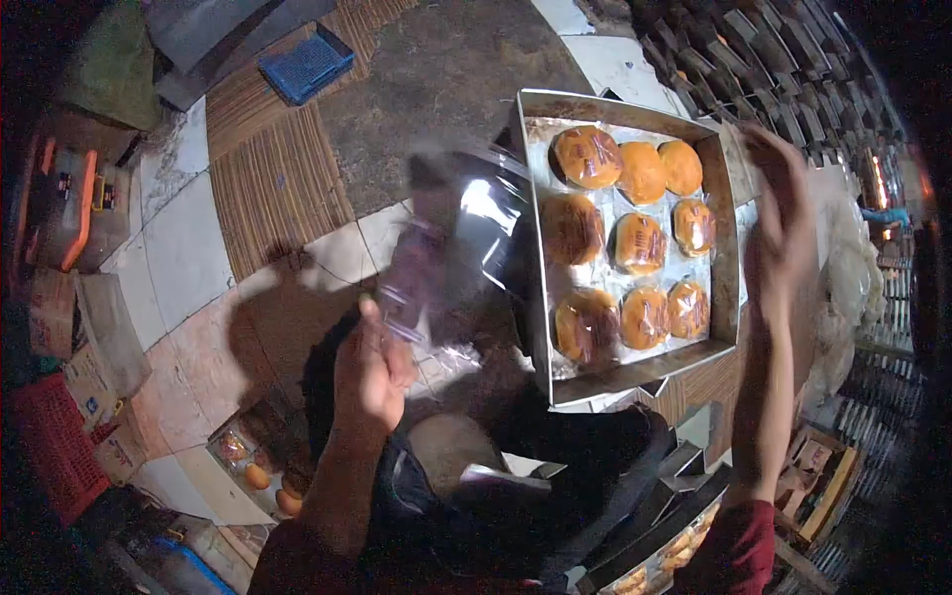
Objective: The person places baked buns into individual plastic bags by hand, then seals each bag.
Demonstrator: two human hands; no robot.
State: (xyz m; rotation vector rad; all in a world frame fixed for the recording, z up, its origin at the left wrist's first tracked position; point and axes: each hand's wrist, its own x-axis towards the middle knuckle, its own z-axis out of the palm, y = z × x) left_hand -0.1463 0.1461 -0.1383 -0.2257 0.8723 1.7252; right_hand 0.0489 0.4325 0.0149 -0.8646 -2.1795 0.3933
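A shallow metal baking tray (727, 288) carries several round browned buns. Most of the buns, such as the one at the middle (641, 244), sit in clear printed wrappers. Two buns at the far right, one of them here (643, 173), look bare. My left hand (374, 372) is to the left of the tray, thumb and fingers closed on a clear plastic bag with purplish print (412, 273), which is blurred by motion. My right hand (778, 203) is just beyond the tray's right wall, its fingers long and slightly bent, blurred. Nothing shows in it.
Below left, another tray (213, 451) holds buns. More wrapped buns (684, 545) lie in a tray at the lower right. A blue plastic basket (306, 65) rests on the tiled floor. A red crate (55, 446) and cardboard boxes (94, 392) line the left side.
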